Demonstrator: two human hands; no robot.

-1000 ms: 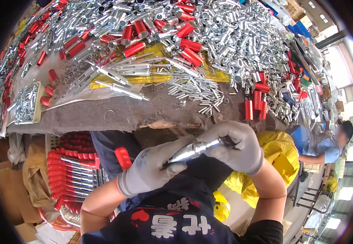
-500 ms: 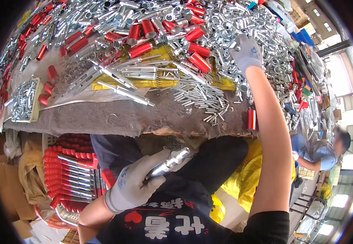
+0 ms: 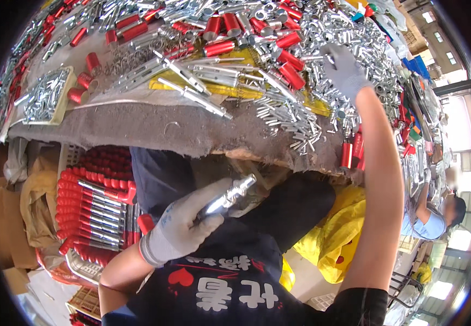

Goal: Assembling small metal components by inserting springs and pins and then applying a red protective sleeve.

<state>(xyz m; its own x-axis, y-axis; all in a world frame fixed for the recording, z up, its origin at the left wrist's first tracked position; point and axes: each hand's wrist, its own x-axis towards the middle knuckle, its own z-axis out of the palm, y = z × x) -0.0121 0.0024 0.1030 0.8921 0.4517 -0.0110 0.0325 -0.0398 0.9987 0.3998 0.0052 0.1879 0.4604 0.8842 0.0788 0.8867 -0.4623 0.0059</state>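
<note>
My left hand [image 3: 181, 227], in a light grey knit glove, is closed round a shiny metal cylinder [image 3: 227, 196] with a stepped, narrower tip. It is held over my lap, tip pointing up and right. My right hand [image 3: 348, 70], gloved alike, reaches into a heap of small silvery metal parts [image 3: 368, 54] on the bench. Its fingers are bent down among the parts; whatever they pinch is hidden. Left of that hand lie red metal sleeves [image 3: 291, 76]. Nearer the front edge, thin metal pins [image 3: 287, 117] form a loose pile.
Slotted metal rods [image 3: 192, 98] rest on yellow cloth and the brown-covered bench [image 3: 137, 127]. A shallow tray [image 3: 48, 98] holds small pins. Below left, a crate contains red-handled metal tools [image 3: 102, 212]. Yellow bags [image 3: 330, 233] lie by my right leg. Another person [image 3: 431, 217] works at far right.
The whole view has shifted, so the bench appears farther right and higher. My right hand's fingers have bent lower among the parts. My left hand keeps its hold on the metal cylinder.
</note>
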